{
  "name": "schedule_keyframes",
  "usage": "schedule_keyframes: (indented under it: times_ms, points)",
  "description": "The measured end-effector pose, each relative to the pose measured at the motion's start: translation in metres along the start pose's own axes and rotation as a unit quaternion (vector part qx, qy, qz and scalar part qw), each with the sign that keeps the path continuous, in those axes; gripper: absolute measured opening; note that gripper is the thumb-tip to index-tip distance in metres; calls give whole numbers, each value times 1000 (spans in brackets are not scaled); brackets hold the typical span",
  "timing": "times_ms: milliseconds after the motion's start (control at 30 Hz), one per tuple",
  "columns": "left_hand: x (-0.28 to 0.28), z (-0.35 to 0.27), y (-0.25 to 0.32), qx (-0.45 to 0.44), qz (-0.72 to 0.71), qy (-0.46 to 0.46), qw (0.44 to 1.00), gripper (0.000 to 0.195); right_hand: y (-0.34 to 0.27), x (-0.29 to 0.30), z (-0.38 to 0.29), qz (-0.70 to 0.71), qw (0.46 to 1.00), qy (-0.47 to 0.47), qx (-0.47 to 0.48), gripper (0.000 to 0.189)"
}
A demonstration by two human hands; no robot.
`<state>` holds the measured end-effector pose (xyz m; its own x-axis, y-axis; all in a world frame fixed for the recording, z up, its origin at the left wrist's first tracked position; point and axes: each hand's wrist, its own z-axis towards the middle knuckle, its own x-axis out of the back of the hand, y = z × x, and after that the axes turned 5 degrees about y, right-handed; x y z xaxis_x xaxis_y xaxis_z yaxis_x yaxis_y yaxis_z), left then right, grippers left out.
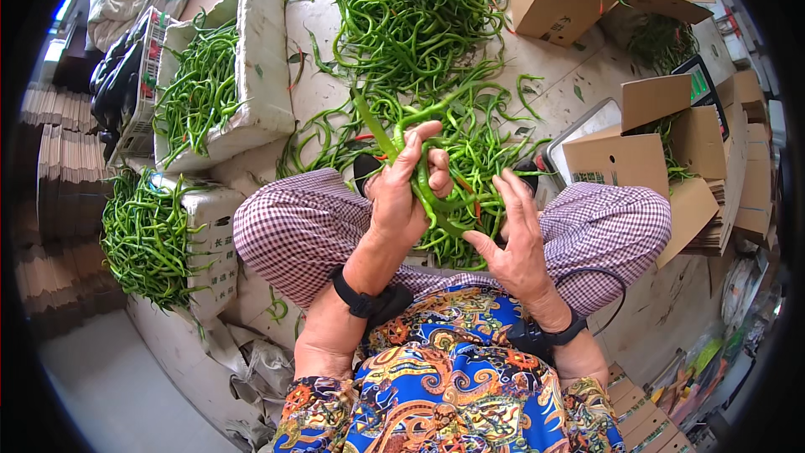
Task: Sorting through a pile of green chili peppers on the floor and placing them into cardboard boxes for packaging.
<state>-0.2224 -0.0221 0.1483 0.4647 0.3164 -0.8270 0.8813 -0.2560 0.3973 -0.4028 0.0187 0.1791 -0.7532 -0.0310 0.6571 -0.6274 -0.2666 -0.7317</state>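
Observation:
My left hand point(405, 185) is closed around several long green chili peppers point(378, 126), whose ends stick out above and below the fist. My right hand point(517, 236) is beside it, fingers apart, with the thumb at the lower tip of one of those peppers; whether it pinches the tip I cannot tell. Under both hands, between my knees, lies a loose spread of green peppers point(490, 145) with a few red ones in it. Beyond that a larger heap of green peppers point(415, 19) lies on the tiled floor.
At the left are a white foam box point(267, 63) of green peppers, a crate point(141, 100) with eggplants, and another pepper-filled foam box point(214, 251). Cardboard boxes point(553, 3) holding red and green peppers, a scale display point(701, 91) and an open carton point(616, 160) stand at the right.

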Motion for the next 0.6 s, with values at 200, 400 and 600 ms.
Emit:
schedule_keyframes:
  times_ms: [200, 400, 600]
  points:
    - [2, -4, -7, 39, 30, 23, 999, 40, -6, -11, 17, -67, 990, -23, 123, 45]
    - [2, -1, -5, 46, 4, 14, 999, 42, -3, -2, 17, -43, 992, -32, 111, 29]
    - [2, 1, -8, 36, 43, 27, 998, 46, -3, -3, 15, -105, 985, -40, 128, 19]
